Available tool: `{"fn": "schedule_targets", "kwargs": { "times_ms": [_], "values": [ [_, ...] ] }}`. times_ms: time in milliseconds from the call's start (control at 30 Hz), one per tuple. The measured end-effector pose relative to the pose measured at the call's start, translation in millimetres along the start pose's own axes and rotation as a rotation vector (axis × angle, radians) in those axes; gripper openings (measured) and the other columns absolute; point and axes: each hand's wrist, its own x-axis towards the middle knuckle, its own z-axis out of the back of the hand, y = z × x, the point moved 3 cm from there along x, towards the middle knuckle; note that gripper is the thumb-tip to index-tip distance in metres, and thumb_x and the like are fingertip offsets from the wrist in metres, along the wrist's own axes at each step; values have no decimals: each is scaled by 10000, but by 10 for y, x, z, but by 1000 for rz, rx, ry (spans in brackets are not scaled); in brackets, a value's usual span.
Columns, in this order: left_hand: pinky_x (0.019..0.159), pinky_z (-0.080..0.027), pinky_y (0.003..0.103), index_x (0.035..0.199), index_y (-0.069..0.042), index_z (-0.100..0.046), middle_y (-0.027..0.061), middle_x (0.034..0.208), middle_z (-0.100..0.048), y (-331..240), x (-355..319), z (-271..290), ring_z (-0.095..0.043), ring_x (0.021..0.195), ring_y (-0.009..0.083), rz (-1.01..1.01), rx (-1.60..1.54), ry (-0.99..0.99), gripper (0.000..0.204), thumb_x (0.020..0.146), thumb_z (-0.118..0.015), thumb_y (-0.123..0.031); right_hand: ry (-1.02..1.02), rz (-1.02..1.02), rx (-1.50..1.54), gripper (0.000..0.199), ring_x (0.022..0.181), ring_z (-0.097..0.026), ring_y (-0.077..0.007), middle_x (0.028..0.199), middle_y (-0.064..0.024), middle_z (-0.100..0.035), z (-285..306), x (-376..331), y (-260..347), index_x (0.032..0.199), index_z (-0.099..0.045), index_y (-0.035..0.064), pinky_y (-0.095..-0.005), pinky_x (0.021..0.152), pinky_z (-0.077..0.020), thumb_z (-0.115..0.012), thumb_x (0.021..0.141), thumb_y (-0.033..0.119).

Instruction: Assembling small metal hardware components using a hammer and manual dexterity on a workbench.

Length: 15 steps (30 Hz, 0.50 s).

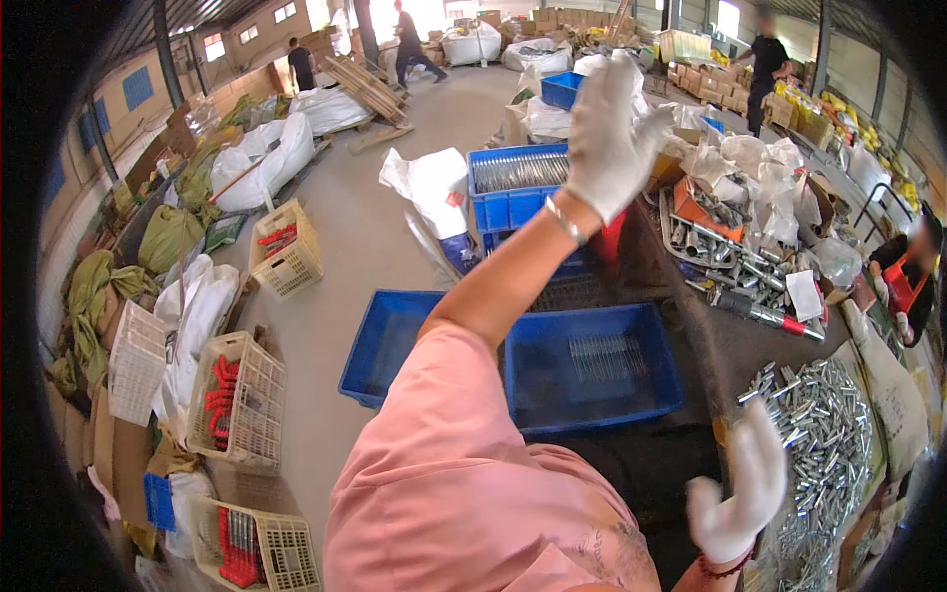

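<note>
Nearest: the right hand (738,483), in a white glove, is at the near left edge of a heap of short metal sleeves (824,444). Thumb spread well away from the fingers, nothing seen in the grasp; contact with the heap cannot be told. Left of it, the right-hand blue bin (592,409) has a row of thin metal rods (609,358) on its floor. Beyond the left forearm, the left-hand blue bin (390,335) is partly hidden by that arm. Right of the bins, metal tubes (745,261) lie jumbled on the dark tabletop (702,350). Farther out, the left hand (614,148), also gloved, is raised, fingers extended, no object visible in it. Just left of it in view: a blue crate (518,209) of closely packed rods (height of hand over crate unclear). Far off, a person in dark clothing (764,69) stands on the right.
</note>
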Motion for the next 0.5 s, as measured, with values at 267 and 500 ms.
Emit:
{"fn": "schedule_targets", "kwargs": {
  "times_ms": [267, 500],
  "values": [
    [1200, -404, 583, 1498, -63, -532, 218, 1531, -511, -1452, -1377, 97, -454, 1472, 431, -387, -389, 442, 914, 706, -881, -357, -214, -376, -94, 570, 1374, -579, -431, 1491, -277, -600, 218, -318, -425, 1467, -570, -98, -485, 1164, -440, -516, 979, 192],
    [943, -578, 461, 1353, -81, -655, 119, 1248, -715, -1478, -1946, 130, -691, 1154, 347, -169, -637, 557, 558, 852, -843, -236, -202, -422, 91, 299, 1021, -703, -297, 1095, -178, -748, 67, -555, -420, 1099, -732, -83, -399, 928, -550, -493, 979, 50]
  ]
}}
